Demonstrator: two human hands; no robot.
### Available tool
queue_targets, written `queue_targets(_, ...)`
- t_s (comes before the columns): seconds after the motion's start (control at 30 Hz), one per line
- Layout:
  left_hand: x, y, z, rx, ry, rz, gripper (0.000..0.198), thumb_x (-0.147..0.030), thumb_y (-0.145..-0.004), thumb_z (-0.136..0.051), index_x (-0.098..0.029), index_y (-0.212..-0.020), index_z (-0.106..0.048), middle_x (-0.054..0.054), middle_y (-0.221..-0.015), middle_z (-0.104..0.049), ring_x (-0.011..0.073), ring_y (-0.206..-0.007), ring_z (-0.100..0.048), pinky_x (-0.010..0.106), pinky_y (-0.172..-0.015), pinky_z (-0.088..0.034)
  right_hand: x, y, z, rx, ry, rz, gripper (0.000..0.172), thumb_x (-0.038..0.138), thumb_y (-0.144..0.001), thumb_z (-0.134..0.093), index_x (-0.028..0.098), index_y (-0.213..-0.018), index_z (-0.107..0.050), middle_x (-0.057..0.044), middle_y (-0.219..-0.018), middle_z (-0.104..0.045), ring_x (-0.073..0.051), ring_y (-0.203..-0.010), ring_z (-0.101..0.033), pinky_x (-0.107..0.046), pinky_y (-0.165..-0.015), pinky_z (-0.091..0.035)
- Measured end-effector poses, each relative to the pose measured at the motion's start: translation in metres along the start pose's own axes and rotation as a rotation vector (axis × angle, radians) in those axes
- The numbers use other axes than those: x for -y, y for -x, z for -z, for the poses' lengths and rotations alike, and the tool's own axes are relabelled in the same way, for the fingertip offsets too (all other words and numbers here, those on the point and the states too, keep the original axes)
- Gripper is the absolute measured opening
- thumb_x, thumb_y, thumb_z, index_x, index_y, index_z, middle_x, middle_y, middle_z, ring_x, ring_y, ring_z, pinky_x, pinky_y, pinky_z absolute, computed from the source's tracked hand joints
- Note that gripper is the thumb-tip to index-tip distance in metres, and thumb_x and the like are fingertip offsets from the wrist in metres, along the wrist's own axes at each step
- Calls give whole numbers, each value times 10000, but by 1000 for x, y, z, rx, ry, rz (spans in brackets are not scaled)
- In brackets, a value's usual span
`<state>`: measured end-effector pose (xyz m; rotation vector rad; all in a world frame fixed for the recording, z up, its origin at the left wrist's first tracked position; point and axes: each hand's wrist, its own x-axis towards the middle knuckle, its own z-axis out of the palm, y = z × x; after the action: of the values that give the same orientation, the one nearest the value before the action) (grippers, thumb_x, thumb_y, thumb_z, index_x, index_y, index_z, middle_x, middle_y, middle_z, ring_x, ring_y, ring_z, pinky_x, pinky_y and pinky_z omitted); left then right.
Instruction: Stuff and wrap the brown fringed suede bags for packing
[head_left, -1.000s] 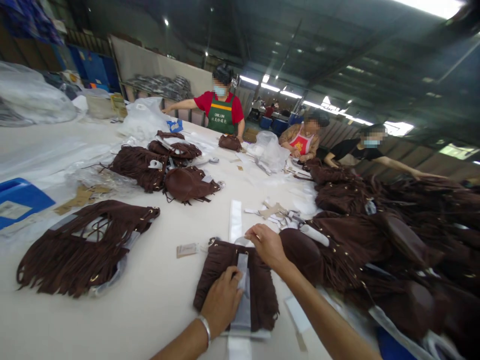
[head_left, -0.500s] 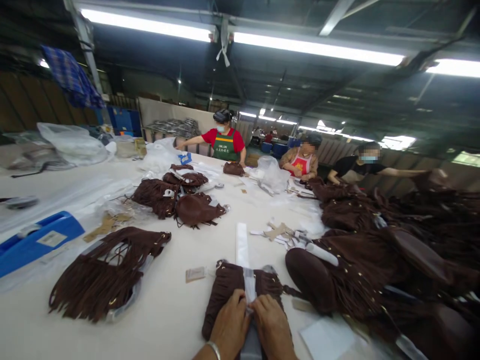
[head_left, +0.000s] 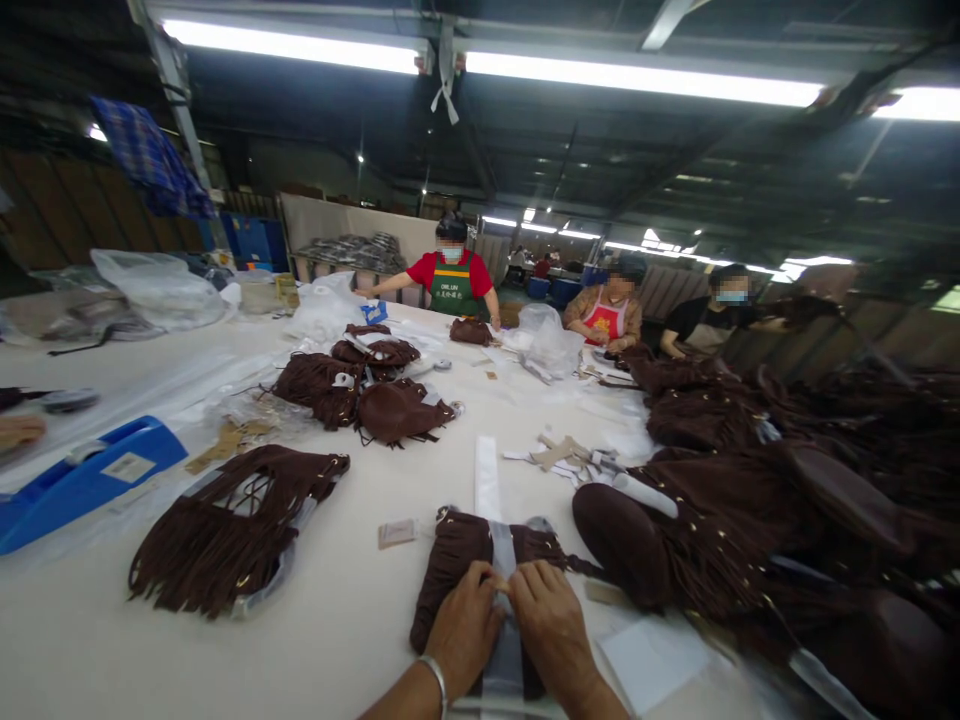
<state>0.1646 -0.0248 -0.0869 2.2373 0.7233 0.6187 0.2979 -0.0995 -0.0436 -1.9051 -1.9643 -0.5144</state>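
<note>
A dark brown fringed bag lies on the table right before me. A white, partly see-through strip runs lengthwise over its middle and on past its far edge. My left hand, with a bracelet at the wrist, has its fingers closed on the strip. Beside it, almost touching at the fingertips, my right hand is closed on the same strip. The fingertips partly hide what they pinch. Just left of the bag lies a small tag.
Another fringed bag and a blue tape dispenser lie left. Brown bags are heaped at right, near a white sheet and paper scraps. Several co-workers, one in a green apron, are across the table. Another person's hand shows far left.
My view has shifted slightly; both hands stay at the strip, their fingers drawn a little closer together. The far-right co-worker's brown item has moved up, and a hand has appeared at the left edge.
</note>
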Motion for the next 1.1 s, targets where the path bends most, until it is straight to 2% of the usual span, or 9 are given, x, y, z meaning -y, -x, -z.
queue_targets(0.23, 1, -1, -1, 17, -55, -15, 261, -149, -876, -465, -236, -1109, -545, 40, -1205, -507, 176, -1098, -555, 310, -988, -456, -2, 7, -5, 28, 64, 50, 96, 147, -927, -517, 200, -863, -565, -42, -822, -564, -222, -775, -480, -375, -746, -385)
queue_targets(0.43, -1, -1, 1, 36, -71, -14, 274, -180, -896, -452, -238, -1152, -531, 48, -1240, -493, 184, -1132, -539, 319, -1012, -442, -4, 10, -7, 18, 6, 107, 154, 84, -926, -465, 170, -991, -575, -90, -1052, -605, -242, -953, -521, -394, -889, -406)
queue_targets(0.6, -1, -1, 3, 40, -95, -8, 256, -195, -896, -453, -230, -1134, -541, 50, -1237, -496, 186, -1115, -550, 317, -1004, -450, -8, 10, -20, 15, -93, -38, 201, 115, -954, -402, 191, -844, -552, -39, -788, -576, -207, -747, -525, -356, -729, -432)
queue_targets(0.77, -1, 0, 3, 46, -106, 2, 322, -190, -891, -454, -248, -1201, -519, 44, -1268, -485, 187, -1133, -535, 323, -1019, -439, -13, 9, -22, -66, -181, -124, 230, 167, -979, -398, 170, -1167, -531, -67, -973, -627, -193, -889, -578, -329, -804, -449)
queue_targets(0.83, -1, 1, 3, 43, -110, 1, 348, -179, -885, -458, -257, -1220, -509, 39, -1262, -490, 184, -1131, -534, 317, -1014, -442, -13, 10, -21, -34, -167, -145, 181, 161, -979, -410, 189, -1041, -578, -43, -895, -619, -183, -846, -576, -310, -771, -435)
queue_targets(0.93, -2, 1, 3, 33, -114, -3, 337, -170, -882, -459, -257, -1203, -515, 33, -1246, -493, 175, -1119, -536, 303, -1006, -444, -11, 10, -20, 12, -101, -134, 196, 146, -963, -457, 204, -821, -579, -14, -782, -578, -172, -759, -548, -298, -715, -391)
queue_targets(1.1, 0, 0, 2, 37, -112, 4, 251, -177, -887, -457, -228, -1116, -547, 43, -1256, -481, 183, -1127, -531, 307, -1013, -437, -9, 10, -18, 99, -20, -74, 117, 114, -904, -567, 214, -846, -587, -10, -805, -570, -191, -778, -516, -320, -723, -345)
